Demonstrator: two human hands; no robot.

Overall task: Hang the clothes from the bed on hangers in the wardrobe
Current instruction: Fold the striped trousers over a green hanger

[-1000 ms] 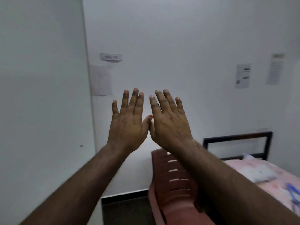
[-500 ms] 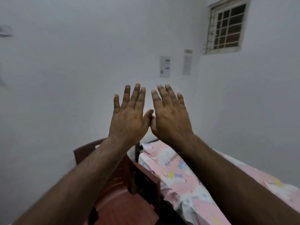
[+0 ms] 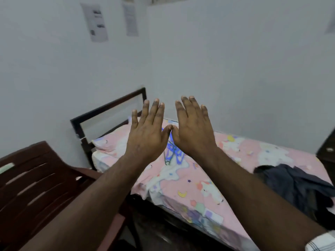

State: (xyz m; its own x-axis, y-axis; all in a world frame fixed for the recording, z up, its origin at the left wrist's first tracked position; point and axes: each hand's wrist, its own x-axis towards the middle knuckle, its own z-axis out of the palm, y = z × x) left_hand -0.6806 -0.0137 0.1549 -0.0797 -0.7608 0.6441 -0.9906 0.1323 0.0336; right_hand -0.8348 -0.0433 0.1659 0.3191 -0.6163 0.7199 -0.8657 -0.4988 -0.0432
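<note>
My left hand [image 3: 146,133] and my right hand [image 3: 193,129] are held out flat in front of me, fingers straight, thumbs touching, holding nothing. Below them stands the bed [image 3: 226,180] with a pink patterned sheet. Blue hangers [image 3: 173,153] lie on the sheet, partly hidden behind my hands. A heap of dark clothes [image 3: 297,185] lies on the bed at the right. The wardrobe is out of view.
A dark red plastic chair [image 3: 36,187] stands at the lower left, close to the bed's head end. The dark headboard frame [image 3: 108,109] meets the white wall. Papers [image 3: 96,22] hang on the wall. A dark piece of furniture [image 3: 326,151] shows at the right edge.
The view has swung to the right and down, from the wall and chair to the bed; the hangers and dark clothes have come into sight. Both hands stay flat, thumbs together.
</note>
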